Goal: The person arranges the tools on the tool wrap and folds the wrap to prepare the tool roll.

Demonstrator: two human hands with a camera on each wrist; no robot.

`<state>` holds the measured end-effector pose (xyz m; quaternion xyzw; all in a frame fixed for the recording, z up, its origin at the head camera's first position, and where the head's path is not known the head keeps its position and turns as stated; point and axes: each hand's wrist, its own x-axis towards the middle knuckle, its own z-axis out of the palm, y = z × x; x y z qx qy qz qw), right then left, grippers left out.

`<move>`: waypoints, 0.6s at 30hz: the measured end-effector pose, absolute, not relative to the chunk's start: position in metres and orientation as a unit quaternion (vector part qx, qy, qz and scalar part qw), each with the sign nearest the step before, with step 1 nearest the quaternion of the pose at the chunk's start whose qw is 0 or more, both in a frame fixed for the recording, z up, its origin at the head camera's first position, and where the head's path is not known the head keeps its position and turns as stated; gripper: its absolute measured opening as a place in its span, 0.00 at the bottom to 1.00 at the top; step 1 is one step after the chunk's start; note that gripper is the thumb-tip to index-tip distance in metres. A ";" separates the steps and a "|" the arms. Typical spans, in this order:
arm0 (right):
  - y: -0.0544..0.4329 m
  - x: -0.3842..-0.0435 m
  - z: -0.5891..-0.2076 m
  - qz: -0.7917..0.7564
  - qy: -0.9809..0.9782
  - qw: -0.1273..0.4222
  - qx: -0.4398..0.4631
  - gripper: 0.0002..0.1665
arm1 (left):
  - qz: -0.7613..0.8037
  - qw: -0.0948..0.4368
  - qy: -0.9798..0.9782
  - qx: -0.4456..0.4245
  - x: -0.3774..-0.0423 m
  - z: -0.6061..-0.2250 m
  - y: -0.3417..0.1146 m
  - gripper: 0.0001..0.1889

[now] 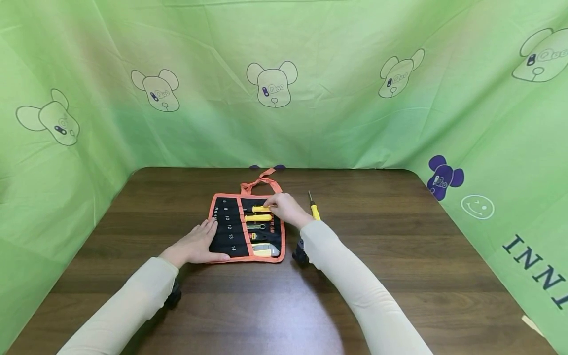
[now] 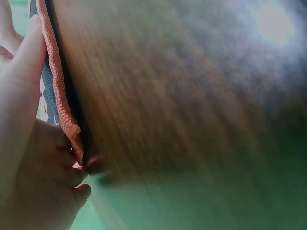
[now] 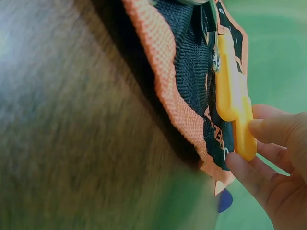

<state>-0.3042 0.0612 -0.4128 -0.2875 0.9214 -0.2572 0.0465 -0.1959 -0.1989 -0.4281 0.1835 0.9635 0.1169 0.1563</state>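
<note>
A black tool pouch with orange edging lies unrolled on the table. My left hand rests on its left edge with the fingers spread; in the left wrist view the thumb lies along the orange trim. At the top right slot, my right hand pinches the yellow handle of a tool whose far end is hidden in the pouch. Below it in the pockets sit a second yellow-handled tool, a small wrench, a black-and-yellow item and a utility knife.
A screwdriver with a yellow handle lies on the brown table to the right of the pouch, partly behind the right forearm. Orange tie straps trail from the pouch's far edge. A green printed cloth hangs around the table.
</note>
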 end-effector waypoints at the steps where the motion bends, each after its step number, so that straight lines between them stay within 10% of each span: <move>1: 0.060 -0.304 -0.413 -0.254 0.922 0.043 -0.290 0.13 | 0.117 0.155 0.964 0.184 -0.196 -0.428 -0.199 0.57; 18: 0.050 -0.304 -0.414 -0.217 0.926 0.057 -0.303 0.16 | 0.118 0.150 0.964 0.186 -0.195 -0.429 -0.199 0.57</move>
